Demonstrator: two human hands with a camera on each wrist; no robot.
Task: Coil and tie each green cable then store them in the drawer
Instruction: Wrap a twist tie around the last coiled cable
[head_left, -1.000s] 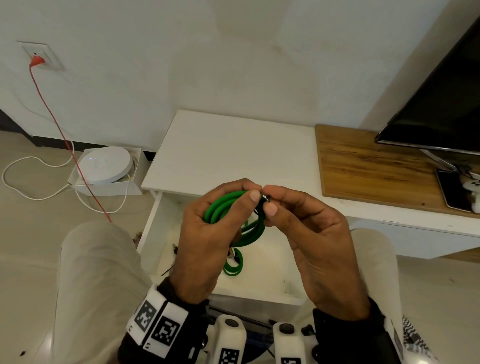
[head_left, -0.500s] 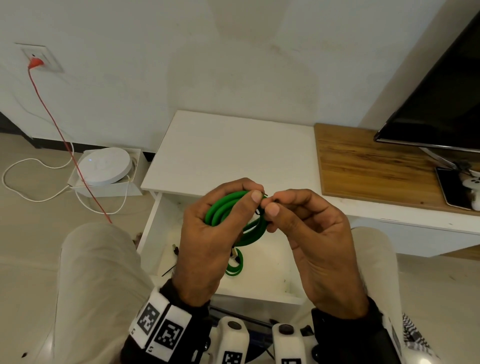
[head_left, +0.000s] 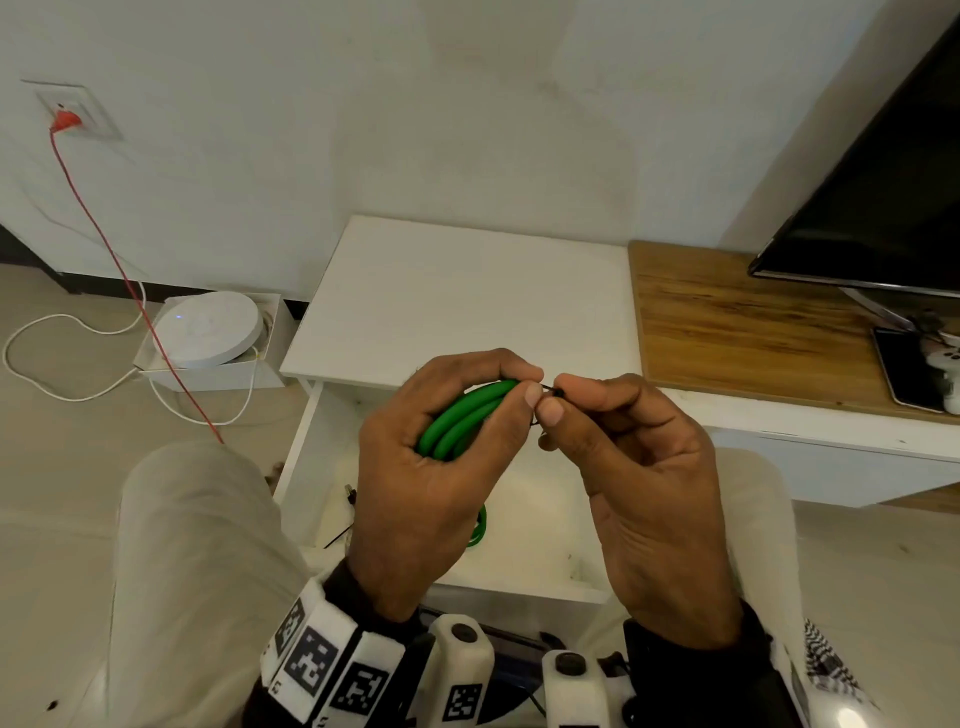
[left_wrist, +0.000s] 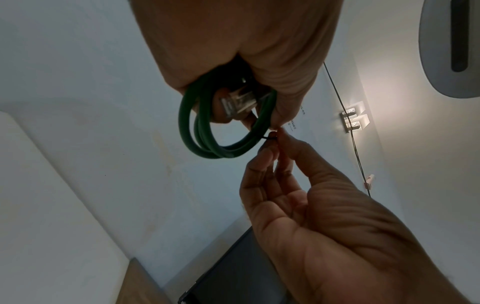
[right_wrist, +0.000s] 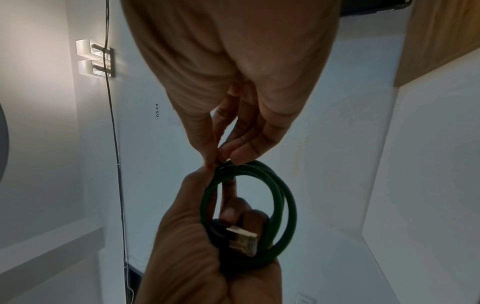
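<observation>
My left hand (head_left: 436, 457) grips a coiled green cable (head_left: 462, 418) above the open white drawer (head_left: 545, 519). The coil (left_wrist: 207, 144) hangs in several loops with a clear plug (left_wrist: 237, 102) against my palm. My right hand (head_left: 613, 431) pinches a thin black tie (head_left: 555, 391) at the coil's top edge, thumb and forefinger tight together. In the right wrist view the tie (right_wrist: 223, 164) sits where the fingertips meet the coil (right_wrist: 280, 197). A second green cable (head_left: 478, 527) lies in the drawer, mostly hidden behind my left hand.
A white cabinet top (head_left: 467, 296) lies beyond the drawer, with a wooden board (head_left: 737, 327) and a television (head_left: 883, 197) to its right. A phone (head_left: 906, 371) lies on the board. On the floor at left stands a round white device (head_left: 208, 330) with white and red cords (head_left: 104, 234).
Both hands have stayed above the drawer. My right fingers have shifted slightly right along the black tie, and my left hand has turned the coil so less of it shows below the palm.
</observation>
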